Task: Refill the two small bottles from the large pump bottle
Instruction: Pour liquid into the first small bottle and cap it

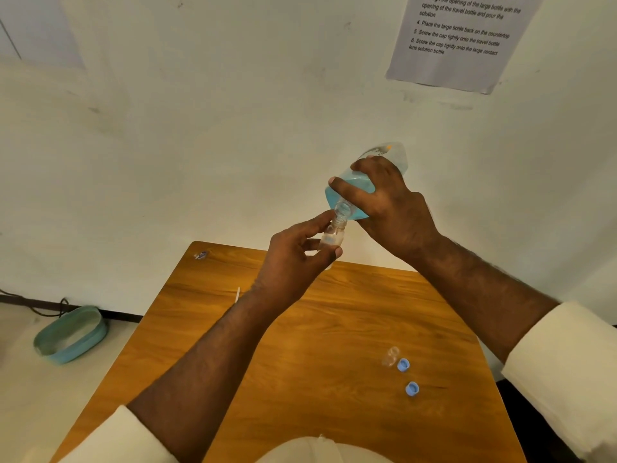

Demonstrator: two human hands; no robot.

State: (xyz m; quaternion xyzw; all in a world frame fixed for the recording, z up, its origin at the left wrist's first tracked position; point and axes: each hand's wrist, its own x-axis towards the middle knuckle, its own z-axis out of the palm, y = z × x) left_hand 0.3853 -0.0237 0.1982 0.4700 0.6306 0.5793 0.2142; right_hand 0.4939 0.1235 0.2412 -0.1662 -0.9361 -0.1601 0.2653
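Observation:
My right hand (387, 202) grips the large clear bottle (350, 192), which holds blue liquid and is tipped steeply with its open neck pointing down. My left hand (297, 259) pinches a small clear bottle (332, 237) upright just under that neck, the two mouths touching. Both are raised above the far edge of the wooden table (300, 345). A second small clear bottle (390, 356) stands uncapped on the table at the right, with two blue caps (403, 365) (412, 388) beside it. No pump head is in view.
A thin white stick (237, 294) lies on the table by my left wrist, and a small scrap (201, 254) sits at the far left corner. A teal basin (70, 334) rests on the floor at the left. A printed instruction sheet (460, 38) hangs on the wall.

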